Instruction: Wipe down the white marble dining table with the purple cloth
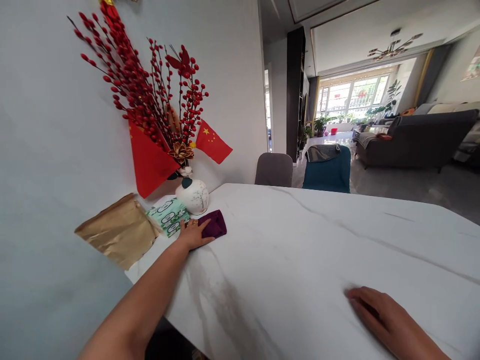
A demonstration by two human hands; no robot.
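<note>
On the white marble-patterned table (285, 260), my left hand (193, 234) reaches far forward and lies with fingers spread on a folded dark purple cloth (215, 224). It presses the cloth's left part and does not grip round it; a ring shows on one finger. Just beyond that hand stands a green and white pack of tissues (168, 216). My right hand (382, 312) rests near the table's right front, its fingers curled in and the thumb close to them. Nothing shows in it, and its fingertips are slightly blurred.
A white round vase (194, 195) holds red berry branches (150, 95) and small red flags (213, 142) by the wall. A brown paper bag (120, 227) leans at the left edge. Behind the table are a grey chair (273, 169) and a blue chair (328, 175).
</note>
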